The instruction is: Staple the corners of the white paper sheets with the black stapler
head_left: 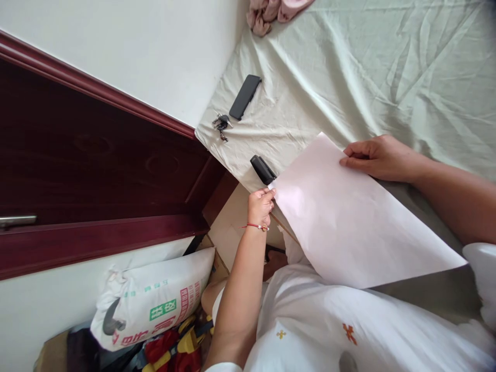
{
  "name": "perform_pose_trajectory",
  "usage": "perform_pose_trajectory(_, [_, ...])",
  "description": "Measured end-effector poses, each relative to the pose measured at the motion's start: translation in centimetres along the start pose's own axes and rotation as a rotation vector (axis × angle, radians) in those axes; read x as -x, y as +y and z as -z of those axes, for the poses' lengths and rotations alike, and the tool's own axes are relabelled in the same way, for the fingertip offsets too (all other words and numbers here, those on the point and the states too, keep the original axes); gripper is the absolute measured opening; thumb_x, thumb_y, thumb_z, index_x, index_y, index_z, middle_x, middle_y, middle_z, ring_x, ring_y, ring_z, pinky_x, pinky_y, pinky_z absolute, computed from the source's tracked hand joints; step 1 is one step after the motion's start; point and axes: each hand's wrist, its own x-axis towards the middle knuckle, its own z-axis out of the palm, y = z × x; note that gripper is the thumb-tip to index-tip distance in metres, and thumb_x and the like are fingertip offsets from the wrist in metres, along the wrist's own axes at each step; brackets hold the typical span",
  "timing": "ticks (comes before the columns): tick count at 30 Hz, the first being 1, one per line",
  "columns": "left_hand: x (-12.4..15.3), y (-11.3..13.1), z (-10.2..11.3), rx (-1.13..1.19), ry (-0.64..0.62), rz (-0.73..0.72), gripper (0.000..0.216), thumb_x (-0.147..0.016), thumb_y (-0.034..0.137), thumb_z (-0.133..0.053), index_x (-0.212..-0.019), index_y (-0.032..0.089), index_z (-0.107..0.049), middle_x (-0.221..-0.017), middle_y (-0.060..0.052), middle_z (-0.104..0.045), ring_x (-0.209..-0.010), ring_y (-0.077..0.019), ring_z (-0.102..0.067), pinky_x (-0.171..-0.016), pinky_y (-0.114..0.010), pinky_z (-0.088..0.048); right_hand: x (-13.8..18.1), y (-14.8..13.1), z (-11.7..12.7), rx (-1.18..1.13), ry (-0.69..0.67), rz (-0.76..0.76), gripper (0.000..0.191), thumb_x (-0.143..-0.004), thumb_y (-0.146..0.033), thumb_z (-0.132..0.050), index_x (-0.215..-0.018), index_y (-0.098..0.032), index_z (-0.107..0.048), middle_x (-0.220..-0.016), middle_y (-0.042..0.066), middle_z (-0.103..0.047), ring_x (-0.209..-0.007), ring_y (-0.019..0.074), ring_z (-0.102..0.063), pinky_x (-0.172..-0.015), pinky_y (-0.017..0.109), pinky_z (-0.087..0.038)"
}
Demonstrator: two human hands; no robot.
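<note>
A blank sheet of white paper (pixel 360 222) is held up between my two hands, in front of my body. My left hand (pixel 261 204) is closed, with thumb and fingers pinching the sheet's left edge near a corner. On the opposite edge, my right hand (pixel 382 157) grips the paper between its thumb and bent fingers. Just beyond my left fingertips lies a black object (pixel 263 169) that looks like a stapler. The paper or my fingers may cover its near end.
Farther back on the pale green sheet (pixel 310 93) lie a black phone (pixel 245 97) and a bunch of keys (pixel 222 123). Pink cloth (pixel 267 13) is bunched at the far edge. A dark red door (pixel 89 150) and a stuffed white sack (pixel 163 299) are at left.
</note>
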Motion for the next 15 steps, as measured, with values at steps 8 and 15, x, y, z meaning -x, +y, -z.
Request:
perform_pose_trajectory(8, [-0.1, -0.9, -0.4, 0.016, 0.075, -0.043, 0.033, -0.068, 0.028, -0.081, -0.076, 0.016, -0.051, -0.059, 0.009, -0.046, -0.04, -0.0003, -0.028, -0.041, -0.02, -0.015, 0.2, -0.7, 0.2, 0.002, 0.015, -0.05, 0.05, -0.091, -0.062, -0.048, -0.106, -0.019, -0.071, -0.08, 0.003, -0.067, -0.071, 0.0096, -0.052, -0.074, 0.026, -0.036])
perform_pose_trajectory(15, [0.3, -2.9, -0.1, -0.137, 0.105, -0.305, 0.054, -0.082, 0.033, -0.074, -0.126, 0.018, -0.047, -0.061, 0.012, -0.046, -0.05, -0.007, -0.041, -0.052, -0.02, -0.034, 0.3, -1.1, 0.5, 0.002, 0.051, -0.085, 0.046, -0.092, -0.058, -0.049, -0.103, -0.019, -0.071, -0.078, 0.002, -0.066, -0.07, 0.0086, -0.051, -0.076, 0.026, -0.036])
